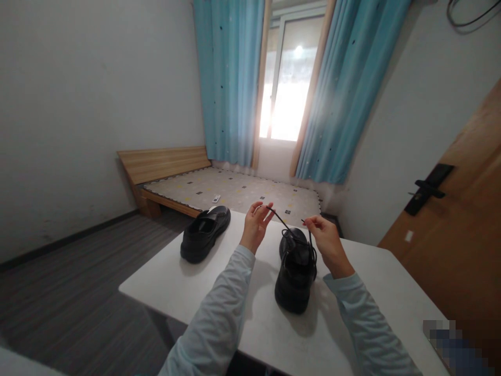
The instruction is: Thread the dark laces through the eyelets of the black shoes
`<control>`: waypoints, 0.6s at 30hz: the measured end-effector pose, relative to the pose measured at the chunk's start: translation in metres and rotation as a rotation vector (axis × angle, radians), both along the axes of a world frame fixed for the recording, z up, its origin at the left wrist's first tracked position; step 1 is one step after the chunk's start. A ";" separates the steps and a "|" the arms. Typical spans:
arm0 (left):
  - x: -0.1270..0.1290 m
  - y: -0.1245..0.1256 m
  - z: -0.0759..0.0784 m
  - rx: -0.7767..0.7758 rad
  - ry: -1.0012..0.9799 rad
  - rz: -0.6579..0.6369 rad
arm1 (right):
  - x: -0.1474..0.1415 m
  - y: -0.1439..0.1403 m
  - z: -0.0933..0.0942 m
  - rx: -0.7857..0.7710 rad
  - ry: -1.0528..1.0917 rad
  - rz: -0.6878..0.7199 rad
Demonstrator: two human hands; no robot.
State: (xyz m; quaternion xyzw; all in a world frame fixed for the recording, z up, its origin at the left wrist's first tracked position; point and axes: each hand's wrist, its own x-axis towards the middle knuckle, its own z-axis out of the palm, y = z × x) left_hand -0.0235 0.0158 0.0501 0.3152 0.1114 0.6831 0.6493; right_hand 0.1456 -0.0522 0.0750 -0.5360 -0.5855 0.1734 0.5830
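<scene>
Light grey-blue sleeves [219, 308] reach over a white table [164, 282]. Held apart, the left hand [256, 225] and right hand [326, 240] each pinch an end of black lace [279, 215] above a black shoe [293, 292] on the tabletop; a second shoe [198, 243] sits to its left. Beyond: a low bed [258, 194], blue curtains [235, 78], bright window [287, 99], and wooden door [465, 209] at right.

Black shoe [294, 295], its laces [282, 219] in both hands [254, 227] [324, 240]

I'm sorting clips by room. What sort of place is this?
Most likely a bedroom in a home: there is a low bed with a wooden headboard, and blue curtains hang at the window beyond it.
</scene>
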 end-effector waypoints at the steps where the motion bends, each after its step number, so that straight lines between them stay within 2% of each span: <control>1: 0.001 -0.001 0.000 0.010 0.008 -0.004 | -0.001 -0.001 0.000 -0.018 0.066 0.024; 5: 0.008 -0.009 0.001 0.074 0.153 -0.078 | -0.009 -0.004 -0.002 -0.075 0.280 0.094; 11: 0.024 -0.022 -0.004 0.179 0.497 -0.183 | -0.021 -0.007 -0.005 -0.100 0.329 0.122; 18: 0.028 -0.022 -0.006 0.163 0.537 -0.167 | -0.025 -0.008 -0.007 -0.085 0.300 0.121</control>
